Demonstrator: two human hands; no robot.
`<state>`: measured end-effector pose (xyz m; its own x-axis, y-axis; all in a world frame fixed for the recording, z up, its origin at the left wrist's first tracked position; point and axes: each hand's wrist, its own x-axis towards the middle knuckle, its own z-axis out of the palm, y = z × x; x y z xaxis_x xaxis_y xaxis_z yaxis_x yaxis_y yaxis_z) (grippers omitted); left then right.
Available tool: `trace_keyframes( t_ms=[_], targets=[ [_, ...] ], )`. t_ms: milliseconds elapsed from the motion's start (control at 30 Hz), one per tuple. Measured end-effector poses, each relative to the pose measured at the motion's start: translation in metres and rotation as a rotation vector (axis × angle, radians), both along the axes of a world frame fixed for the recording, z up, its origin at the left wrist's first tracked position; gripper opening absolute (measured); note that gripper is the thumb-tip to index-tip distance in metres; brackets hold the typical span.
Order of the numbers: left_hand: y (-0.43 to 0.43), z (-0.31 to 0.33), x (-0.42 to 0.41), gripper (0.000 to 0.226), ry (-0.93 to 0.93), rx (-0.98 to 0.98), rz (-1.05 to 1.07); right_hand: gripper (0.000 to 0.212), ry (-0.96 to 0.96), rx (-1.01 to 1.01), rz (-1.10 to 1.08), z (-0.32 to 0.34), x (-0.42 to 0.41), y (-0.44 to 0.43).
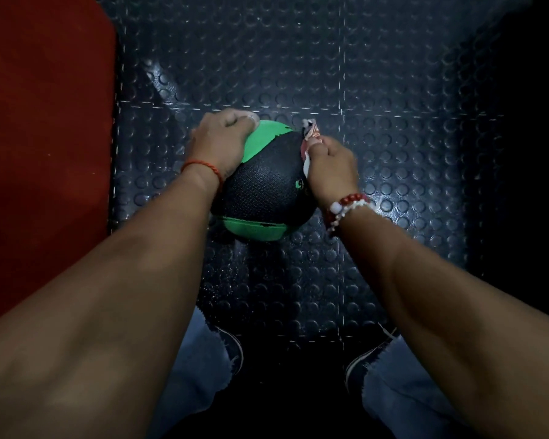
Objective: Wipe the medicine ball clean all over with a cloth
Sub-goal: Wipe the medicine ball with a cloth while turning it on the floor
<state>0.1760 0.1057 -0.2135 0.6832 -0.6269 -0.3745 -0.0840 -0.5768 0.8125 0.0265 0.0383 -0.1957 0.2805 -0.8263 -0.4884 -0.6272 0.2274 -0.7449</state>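
A black and green medicine ball [265, 182] rests on the dark studded floor in the middle of the view. My left hand [222, 141] lies on its upper left side, fingers curled over the green panel, holding it steady. My right hand [330, 167] presses a small red and white patterned cloth [309, 137] against the ball's upper right side; most of the cloth is hidden under the fingers. The ball's underside is out of sight.
Black rubber floor tiles [377, 90] with round studs spread all around the ball. A red mat [45, 137] borders the floor on the left. My two shoes [232, 346] and jeans cuffs stand just below the ball.
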Motion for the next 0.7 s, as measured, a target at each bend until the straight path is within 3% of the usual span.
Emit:
trace_keyframes(
  t_ms=[67, 133, 200, 333, 433, 500, 567, 700],
  targets=[
    [-0.001, 0.001, 0.0, 0.018, 0.012, 0.005, 0.005, 0.024, 0.027, -0.176, 0.036, 0.003, 0.0, 0.02],
    [0.001, 0.003, 0.0, 0.017, 0.001, 0.012, 0.007, 0.032, 0.006, -0.381, 0.161, 0.011, 0.001, 0.032],
    [0.006, 0.001, 0.0, 0.017, -0.008, 0.005, 0.008, 0.038, 0.002, -0.44, 0.287, 0.015, 0.005, 0.027],
    [0.013, 0.0, -0.001, 0.029, 0.039, -0.056, 0.049, 0.031, 0.072, -0.211, 0.36, 0.005, 0.014, -0.008],
    [0.014, 0.002, -0.003, 0.034, 0.102, -0.071, 0.107, 0.043, 0.057, -0.024, 0.171, -0.008, 0.01, -0.015],
    [0.013, 0.004, -0.003, 0.026, 0.109, -0.071, 0.13, 0.039, 0.064, -0.009, 0.035, -0.008, 0.004, 0.003],
    [0.011, 0.004, -0.003, 0.017, 0.099, -0.056, 0.133, 0.032, 0.048, -0.147, -0.008, -0.004, -0.001, 0.031],
    [0.011, 0.001, -0.004, 0.009, 0.057, -0.064, 0.094, 0.038, -0.036, -0.467, 0.195, 0.01, 0.006, 0.044]
  ],
)
